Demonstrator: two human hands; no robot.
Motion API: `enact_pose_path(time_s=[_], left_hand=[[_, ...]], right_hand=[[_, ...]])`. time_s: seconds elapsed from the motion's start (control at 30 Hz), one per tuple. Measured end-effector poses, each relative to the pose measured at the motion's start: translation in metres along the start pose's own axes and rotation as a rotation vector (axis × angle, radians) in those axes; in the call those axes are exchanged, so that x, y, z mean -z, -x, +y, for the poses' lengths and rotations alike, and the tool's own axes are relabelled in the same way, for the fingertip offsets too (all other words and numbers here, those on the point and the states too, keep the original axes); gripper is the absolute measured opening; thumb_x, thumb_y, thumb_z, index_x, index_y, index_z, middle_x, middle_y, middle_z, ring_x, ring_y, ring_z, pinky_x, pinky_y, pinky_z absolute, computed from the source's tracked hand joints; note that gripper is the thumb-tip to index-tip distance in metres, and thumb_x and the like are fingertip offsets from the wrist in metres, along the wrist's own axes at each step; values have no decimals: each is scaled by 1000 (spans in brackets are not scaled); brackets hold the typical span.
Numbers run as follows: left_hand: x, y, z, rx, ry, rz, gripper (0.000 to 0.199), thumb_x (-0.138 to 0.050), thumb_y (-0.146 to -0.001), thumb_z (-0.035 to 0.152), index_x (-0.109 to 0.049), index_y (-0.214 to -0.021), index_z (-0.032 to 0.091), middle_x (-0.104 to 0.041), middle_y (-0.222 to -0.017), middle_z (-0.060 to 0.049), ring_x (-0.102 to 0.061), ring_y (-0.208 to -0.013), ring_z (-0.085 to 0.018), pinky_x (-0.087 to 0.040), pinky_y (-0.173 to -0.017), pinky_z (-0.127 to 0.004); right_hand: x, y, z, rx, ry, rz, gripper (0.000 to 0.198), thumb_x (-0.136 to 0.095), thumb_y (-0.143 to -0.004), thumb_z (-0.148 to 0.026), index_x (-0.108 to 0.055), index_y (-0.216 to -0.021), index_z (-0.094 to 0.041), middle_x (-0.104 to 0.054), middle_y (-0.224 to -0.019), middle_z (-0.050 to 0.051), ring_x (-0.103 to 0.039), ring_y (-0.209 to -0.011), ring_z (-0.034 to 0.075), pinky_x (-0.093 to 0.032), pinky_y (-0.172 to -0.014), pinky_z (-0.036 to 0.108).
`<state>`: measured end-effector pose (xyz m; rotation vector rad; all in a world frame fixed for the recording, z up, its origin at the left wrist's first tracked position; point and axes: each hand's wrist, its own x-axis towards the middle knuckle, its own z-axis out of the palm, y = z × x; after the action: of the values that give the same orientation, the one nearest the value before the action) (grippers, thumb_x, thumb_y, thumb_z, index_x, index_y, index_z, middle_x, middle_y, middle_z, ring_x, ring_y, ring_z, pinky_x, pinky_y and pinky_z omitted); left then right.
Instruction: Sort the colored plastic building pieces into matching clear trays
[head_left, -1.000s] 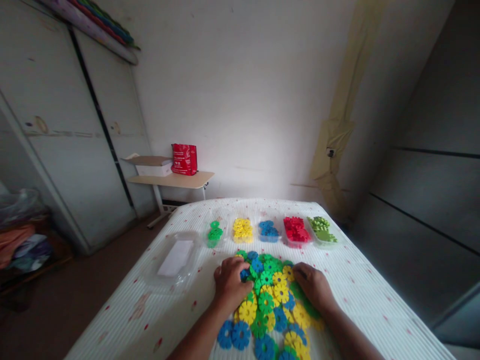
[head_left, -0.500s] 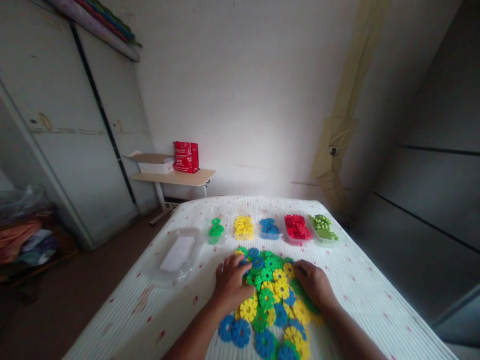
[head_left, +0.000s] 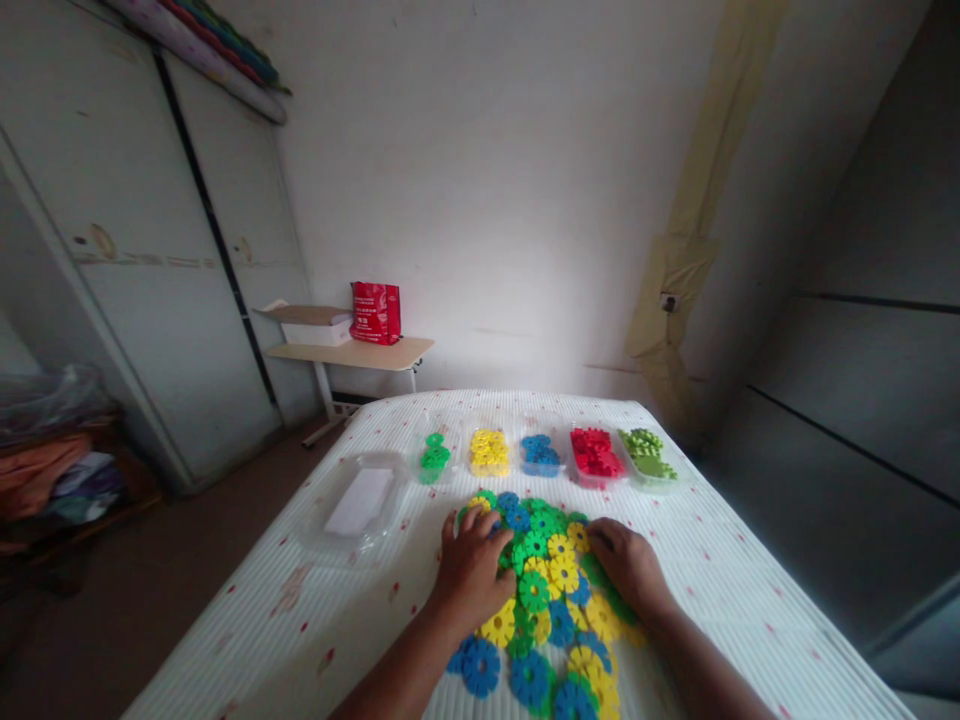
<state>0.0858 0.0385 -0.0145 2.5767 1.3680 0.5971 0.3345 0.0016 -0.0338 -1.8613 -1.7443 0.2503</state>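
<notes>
A loose pile of notched, flower-shaped plastic discs (head_left: 534,590) in green, yellow and blue lies on the table before me. Over its left side rests my left hand (head_left: 474,565), fingers spread and bent, with the tips touching discs. My right hand (head_left: 628,565) is at the pile's right edge with its fingers curled together. Its fingertips meet a yellow disc (head_left: 577,537); whether they grip anything is hidden. Beyond the pile stand clear tubs of green discs (head_left: 435,458), yellow discs (head_left: 489,452), blue discs (head_left: 540,453), red pieces (head_left: 595,455) and light green pieces (head_left: 646,455).
An open clear plastic container (head_left: 360,505) with a white paper inside sits left of the pile on the striped tablecloth (head_left: 262,600). Farther back, a small side table (head_left: 352,353) bears a red bag (head_left: 376,312) and a white box (head_left: 316,330). Cabinets (head_left: 135,250) stand at left.
My left hand has shifted slightly right over the pile, covering more of the blue disc at the lower left. The right hand is nearly still. The view has turned slightly.
</notes>
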Motion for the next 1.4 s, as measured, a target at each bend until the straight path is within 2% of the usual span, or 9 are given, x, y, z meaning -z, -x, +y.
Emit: enact_pose_path(time_s=[0.17,0.47,0.67,0.8,1.03,1.2,1.4], left_hand=[[4,1,1,-49,32,20,29,-57,-68,25,-61,-97,28,-60,-110,-2,-43,-113,-23,-14,-103,-48],[6,-1,8,-98,-23,64,11,-54,-71,20,-57,-82,22,-60,-91,-4,-48,-98,-22,-25,-95,-43],[3,2,7,-71,-31,98,11,-51,-74,19,-58,-82,21,-60,-88,-4,-50,-94,-22,-31,-88,-39],[2,3,4,-40,-20,118,17,-44,-77,15,-59,-83,21,-61,-86,-5,-52,-91,-21,-37,-82,-35],[-1,-1,-14,140,252,183,23,-40,-76,13,-61,-83,18,-64,-83,-4,-58,-82,-16,-42,-75,-26],[0,-4,-27,192,392,123,23,-40,-74,16,-63,-74,17,-62,-64,1,-56,-62,-12,-40,-60,-21],[0,-3,-30,165,442,94,26,-44,-70,14,-67,-82,17,-68,-76,0,-60,-71,-13,-42,-67,-20]], right_hand=[[2,1,-1,0,10,0,27,-36,-80,-31,-61,-82,-22,-67,-86,4,-61,-79,18,-43,-71,26],[1,1,-1,0,26,-7,28,-36,-81,-33,-61,-83,-22,-67,-87,4,-61,-80,18,-43,-71,26],[1,2,0,3,15,-12,28,-36,-81,-33,-60,-83,-22,-67,-87,4,-61,-79,18,-43,-71,26],[2,3,-1,3,4,-7,27,-36,-80,-33,-61,-82,-21,-67,-87,4,-61,-78,18,-43,-71,27],[4,4,-2,26,-12,1,27,-37,-80,-32,-62,-82,-22,-67,-86,4,-61,-78,17,-44,-71,25],[4,3,-4,17,-8,2,27,-37,-81,-33,-61,-82,-21,-67,-85,4,-62,-79,17,-44,-71,25],[5,4,-4,9,-12,7,26,-38,-79,-31,-62,-80,-21,-67,-84,4,-61,-78,17,-44,-70,25]])
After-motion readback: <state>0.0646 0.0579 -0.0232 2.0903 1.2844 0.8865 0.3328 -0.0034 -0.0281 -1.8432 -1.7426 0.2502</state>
